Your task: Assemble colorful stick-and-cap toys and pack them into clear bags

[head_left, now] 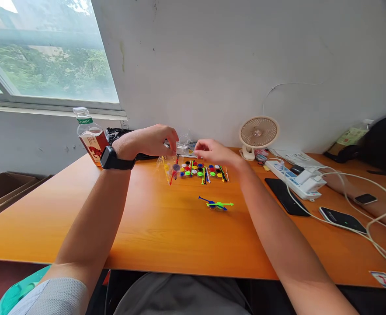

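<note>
My left hand (153, 139), with a black watch on its wrist, bends its fingers down and pinches the top of a small clear plastic bag (170, 171). Yellow, red and dark blue pieces show through the bag. Fingers curled together, my right hand (216, 152) is just to the right, above the rows of small pieces; whatever it may hold is too small to see. Below both hands lie several coloured discs (199, 174) with thin sticks among them. Nearer to me, a blue and a green arrow-shaped piece (217, 204) cross on the table.
A drink bottle (92, 140) stands at the left, beside a black plastic bag (117, 132). Along the right are a small fan (259, 132), a power strip (294, 179) with looping cables, and phones (342, 219). Another person's forearm (346, 192) rests at the far right.
</note>
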